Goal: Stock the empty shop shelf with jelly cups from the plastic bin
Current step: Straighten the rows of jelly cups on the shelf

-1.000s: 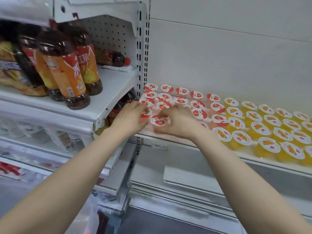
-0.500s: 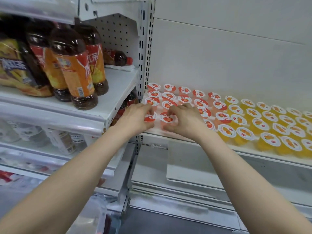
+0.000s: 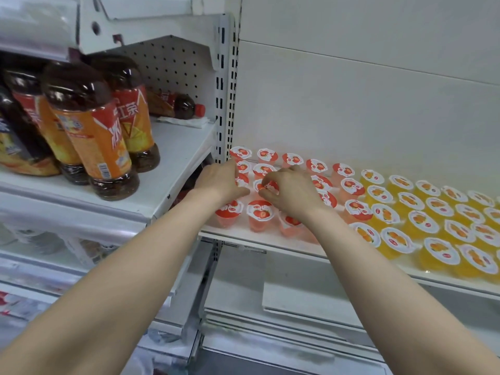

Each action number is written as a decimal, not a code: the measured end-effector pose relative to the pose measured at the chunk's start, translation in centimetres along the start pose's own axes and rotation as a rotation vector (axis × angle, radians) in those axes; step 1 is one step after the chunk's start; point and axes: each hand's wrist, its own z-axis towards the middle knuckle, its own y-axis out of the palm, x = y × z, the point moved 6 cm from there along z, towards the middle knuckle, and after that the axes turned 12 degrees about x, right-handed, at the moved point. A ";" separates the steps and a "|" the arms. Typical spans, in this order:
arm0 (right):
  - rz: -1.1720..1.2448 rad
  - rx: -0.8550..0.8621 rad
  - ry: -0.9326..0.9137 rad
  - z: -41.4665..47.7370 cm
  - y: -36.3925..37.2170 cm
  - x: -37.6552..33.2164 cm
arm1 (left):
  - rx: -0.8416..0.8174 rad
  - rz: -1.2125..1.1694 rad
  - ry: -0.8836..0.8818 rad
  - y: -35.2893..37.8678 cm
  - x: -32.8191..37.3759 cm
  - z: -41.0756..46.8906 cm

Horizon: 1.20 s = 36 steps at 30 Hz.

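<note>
Jelly cups (image 3: pixel 343 169) crowd the shelf (image 3: pixel 270 239), five red along its back; our right hand (image 3: pixel 295 190) pinches one red cup (image 3: pixel 266 185) with its fingers; our left hand (image 3: pixel 219 181) we cannot tell.

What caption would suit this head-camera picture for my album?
Left hand and right hand arrange red strawberry jelly cups beside yellow jelly cups on a white metal shelf.

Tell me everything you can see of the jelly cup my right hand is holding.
The red jelly cup has a white foil-like lid with a red band, partly covered by fingertips of the right hand; little of its pinkish body shows. It looks upright, in the row just behind the front one, near the left end of the white shelf. Fingers curl over its lid and the thumb meets its near side. The left hand lies just left; contact there cannot be told.
</note>
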 end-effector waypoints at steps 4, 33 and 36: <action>-0.016 -0.002 -0.025 0.2 0.2 0.1 | 0.019 -0.007 -0.025 0.3 -0.7 0.2; -0.145 -0.098 -0.089 3.2 1.2 1.7 | 0.109 -0.005 -0.032 -0.3 -0.3 3.1; -0.169 -0.069 -0.098 2.2 0.0 1.9 | 0.133 -0.003 0.049 -1.3 0.5 2.2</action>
